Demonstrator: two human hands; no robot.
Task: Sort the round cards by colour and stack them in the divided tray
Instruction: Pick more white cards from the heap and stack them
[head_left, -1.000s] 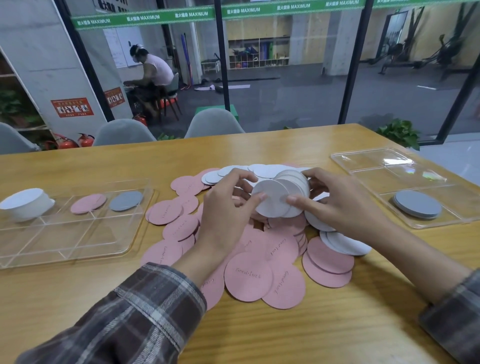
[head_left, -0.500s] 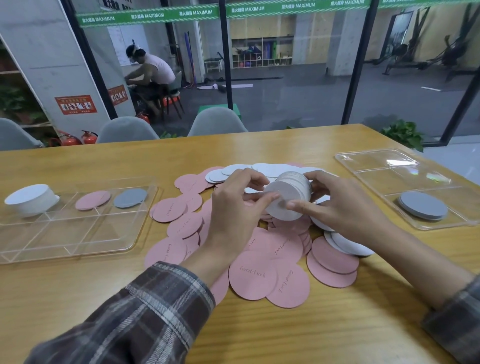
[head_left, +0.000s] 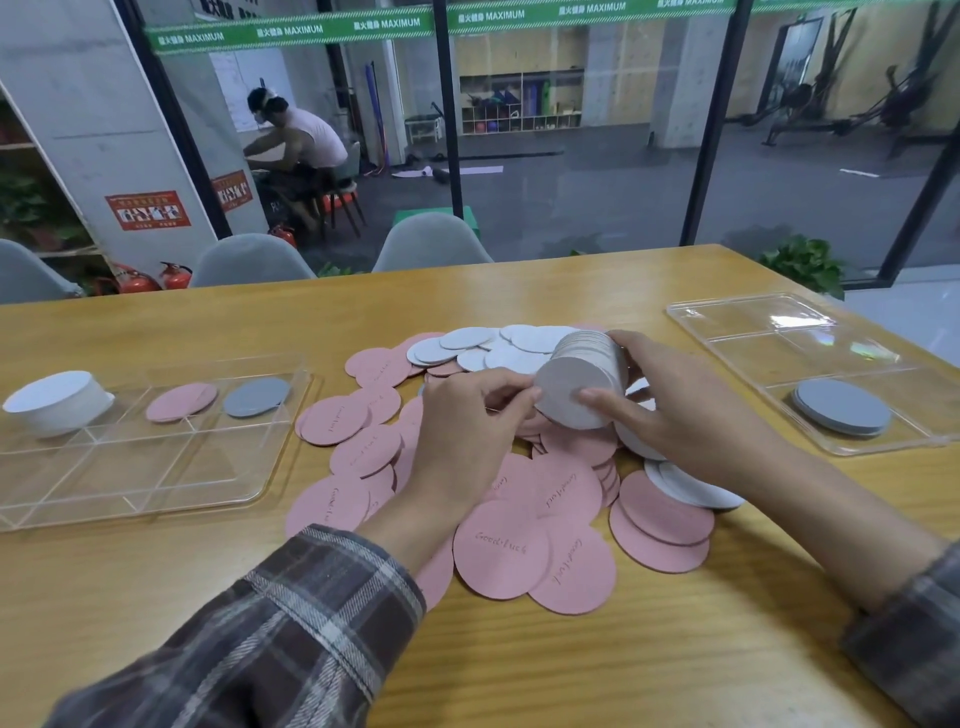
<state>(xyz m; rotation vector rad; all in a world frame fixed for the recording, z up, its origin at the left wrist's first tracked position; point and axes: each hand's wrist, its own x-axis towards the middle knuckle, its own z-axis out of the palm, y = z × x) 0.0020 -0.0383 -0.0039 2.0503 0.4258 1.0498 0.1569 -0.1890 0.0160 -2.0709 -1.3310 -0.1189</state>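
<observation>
The right hand (head_left: 675, 410) gripped a thick bundle of white cards (head_left: 576, 387), turned on edge and tilted, above the middle of the tabletop (head_left: 571, 665). Its fingers curled round the far side and its thumb lay across the near face. The left hand (head_left: 467, 421) met the bundle from the left, fingers (head_left: 517, 384) curled, and appeared to pinch the rim to square it.

Below lay a loose spread of pink cards (head_left: 501, 551), with more loose white cards (head_left: 498, 345) toward the far edge. The left divided tray (head_left: 156, 499) near the left edge held a white stack (head_left: 57, 400) in its far-left compartment, then pink discs (head_left: 181, 401) and a grey disc (head_left: 255, 397) in the next two. The right tray (head_left: 753, 332) held a grey stack (head_left: 841, 406) in a near compartment.

The main risk was the bundle fanning out. The cards looked thin and smooth, and on edge only side pressure kept them together, so a slackened grip could have spilled them onto the pink cards and mixed the colours again. The carry to the white stack would have crossed the pile, where a trailing sleeve could have dragged cards. Setting the bundle down off-centre might have toppled that tall stack over a divider.
</observation>
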